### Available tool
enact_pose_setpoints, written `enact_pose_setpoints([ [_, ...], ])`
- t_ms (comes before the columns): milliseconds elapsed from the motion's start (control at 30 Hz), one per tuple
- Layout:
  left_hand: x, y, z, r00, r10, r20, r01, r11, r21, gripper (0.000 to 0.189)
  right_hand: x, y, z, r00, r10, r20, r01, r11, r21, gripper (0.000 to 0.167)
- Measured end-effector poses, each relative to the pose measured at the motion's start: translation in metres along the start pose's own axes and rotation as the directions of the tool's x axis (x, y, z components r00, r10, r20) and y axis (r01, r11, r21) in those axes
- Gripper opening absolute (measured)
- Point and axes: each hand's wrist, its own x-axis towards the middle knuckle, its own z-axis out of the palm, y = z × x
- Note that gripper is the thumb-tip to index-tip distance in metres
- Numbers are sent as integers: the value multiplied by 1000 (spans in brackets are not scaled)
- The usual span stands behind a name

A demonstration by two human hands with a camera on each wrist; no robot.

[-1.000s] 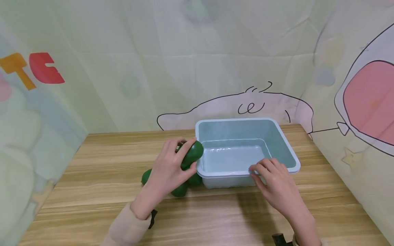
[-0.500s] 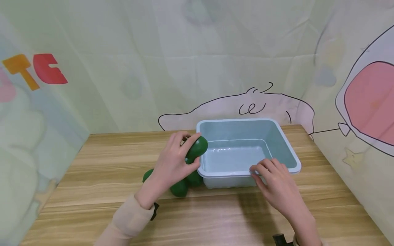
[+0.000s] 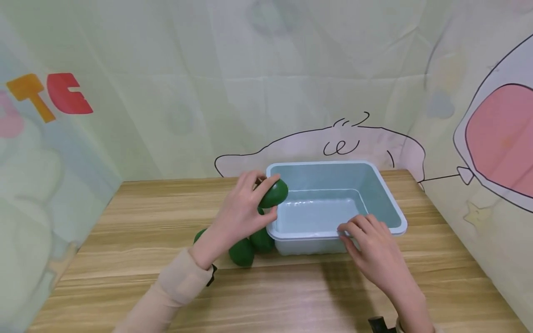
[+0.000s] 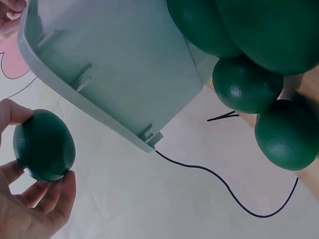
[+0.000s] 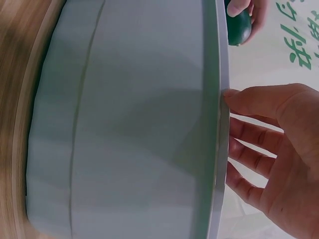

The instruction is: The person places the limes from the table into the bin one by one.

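Note:
In the head view my left hand (image 3: 243,210) grips a dark green, glossy avocado (image 3: 275,193) between thumb and fingers. It is held up at the left rim of a light blue plastic bin (image 3: 333,235). In the left wrist view the avocado (image 4: 45,144) is pinched by the fingertips. Several more avocados (image 3: 241,253) lie on the table against the bin's left side, partly hidden by my left hand and wrist. My right hand (image 3: 370,245) holds the bin's front rim. In the right wrist view the thumb is on the rim (image 5: 223,124), with the other fingers beyond it.
The wooden table (image 3: 158,203) carries the bin near its back edge. Behind and at both sides hangs a printed cloth backdrop (image 3: 187,101) with cartoon drawings. The bin's inner floor (image 3: 316,215) is visible, with nothing lying on it.
My left hand has moved up and right with the avocado, which now overlaps the bin's left rim. More of the avocados below show. The right hand stays on the front rim.

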Motion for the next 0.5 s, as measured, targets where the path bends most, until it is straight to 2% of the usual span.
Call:
enact_pose_setpoints([
  [500, 19, 4, 1, 996, 66, 64, -70, 996, 51, 54, -1, 0, 0, 1000, 7, 10, -7, 1000, 7, 19],
])
